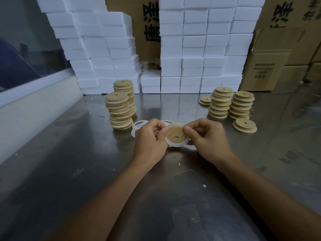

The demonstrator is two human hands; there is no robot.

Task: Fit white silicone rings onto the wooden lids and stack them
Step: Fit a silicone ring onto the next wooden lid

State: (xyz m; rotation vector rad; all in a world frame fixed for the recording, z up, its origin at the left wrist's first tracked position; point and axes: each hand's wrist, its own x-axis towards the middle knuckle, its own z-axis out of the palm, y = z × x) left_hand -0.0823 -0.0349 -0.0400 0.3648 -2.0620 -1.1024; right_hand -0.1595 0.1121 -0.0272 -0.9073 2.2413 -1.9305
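Pinching a lid (176,135) above the table (69,153), the left hand (150,138) and right hand (207,136) work a ring (175,144) around it. Loose rings (139,125) lie just behind, between ringed stacks (119,110) left and bare stacks (231,105) right. Foam boxes (191,49) wall the back.

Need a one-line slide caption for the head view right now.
Both hands, left hand and right hand, stretch a white silicone ring around a wooden lid between lid stacks.
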